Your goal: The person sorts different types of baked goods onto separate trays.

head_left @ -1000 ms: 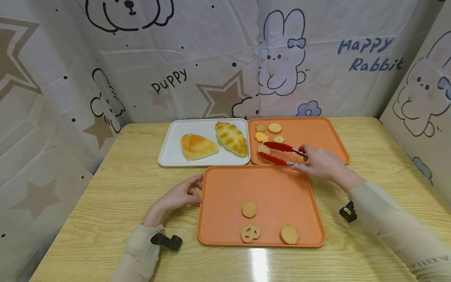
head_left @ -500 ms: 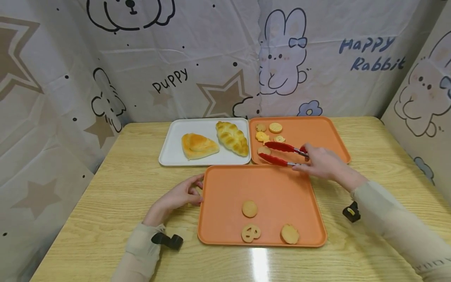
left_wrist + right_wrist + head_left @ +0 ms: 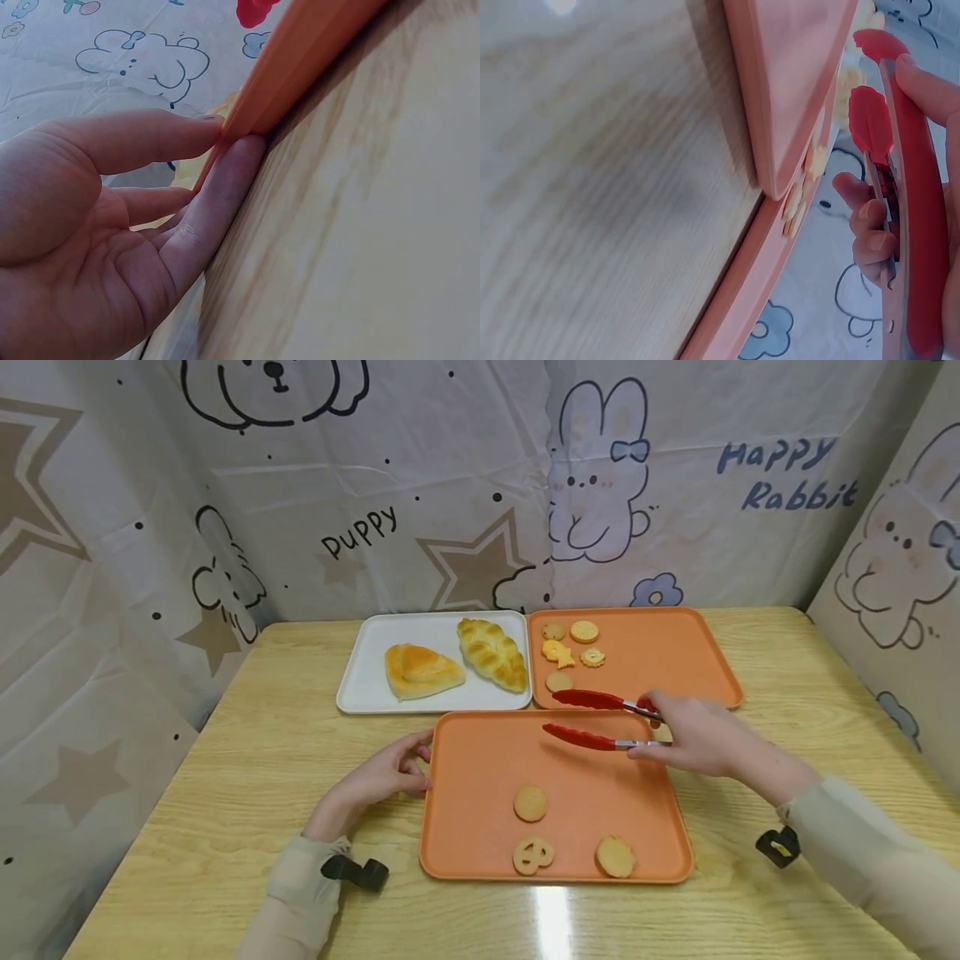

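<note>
On the light wood-grain table [image 3: 187, 843], the nearer orange rectangular tray [image 3: 472, 760] bears a tan pretzel-shaped biscuit [image 3: 533, 856], a pale scalloped biscuit [image 3: 616, 857] to its right, and, a little farther back, a plain round tan biscuit [image 3: 530, 803]. The left hand [image 3: 378, 777] grips this tray's left rim with thumb and fingertips. The right hand [image 3: 697, 737] grips a pair of red-tipped metal tongs [image 3: 581, 737]; their tips stand wide apart with nothing between them.

The key spatial relation is at the meeting of the two orange trays. The tongs' long axis runs from side to side, tips toward the person's left; the nearer tip lies over the nearer tray, the farther over the front edge of the farther orange tray [image 3: 660, 652]. A small round biscuit [image 3: 558, 682] on that tray lies just beyond the farther tip, outside the gap; the right hand is nearer to it than the left.

Behind it are a yellow fish-shaped biscuit [image 3: 557, 652] and a small crimped biscuit [image 3: 592, 657]. To the left, a white rectangular tray [image 3: 363, 693] bears a smooth golden wedge-shaped loaf [image 3: 423, 672] and a braided loaf [image 3: 492, 654]. A printed cloth [image 3: 450, 477] hangs behind.
</note>
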Motion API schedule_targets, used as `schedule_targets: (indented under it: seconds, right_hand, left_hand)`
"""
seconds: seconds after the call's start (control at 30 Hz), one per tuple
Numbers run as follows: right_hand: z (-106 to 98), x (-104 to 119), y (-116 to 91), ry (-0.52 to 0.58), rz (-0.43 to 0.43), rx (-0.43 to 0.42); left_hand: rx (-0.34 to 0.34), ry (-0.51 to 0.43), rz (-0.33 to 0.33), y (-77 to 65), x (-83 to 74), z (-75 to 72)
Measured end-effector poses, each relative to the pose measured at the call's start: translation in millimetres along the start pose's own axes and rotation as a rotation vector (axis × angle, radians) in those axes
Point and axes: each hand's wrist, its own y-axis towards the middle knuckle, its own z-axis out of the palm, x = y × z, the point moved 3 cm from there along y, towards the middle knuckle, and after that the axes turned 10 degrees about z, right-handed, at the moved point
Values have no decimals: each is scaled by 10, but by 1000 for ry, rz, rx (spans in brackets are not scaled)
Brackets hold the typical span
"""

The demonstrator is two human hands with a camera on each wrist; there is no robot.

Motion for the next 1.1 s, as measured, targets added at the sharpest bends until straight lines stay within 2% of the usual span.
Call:
schedule_targets:
  seconds: [0.33, 0.5, 0.73, 0.93, 1.1]
  right_hand:
    - [42, 204, -202, -34, -107, 13]
    - [79, 282, -271, 0, -144, 62]
    - [138, 367, -332, 18, -224, 76]
    - [167, 411, -339, 17, -237, 82]
    - [166, 444, -350, 10, -224, 125]
  left_hand:
    - [0, 7, 3, 7, 23, -6]
    - [6, 1, 7, 0, 22, -1]
    - [-1, -3, 6, -2, 13, 4]
    - [0, -14, 13, -4, 14, 10]
    - [2, -18, 20, 0, 13, 12]
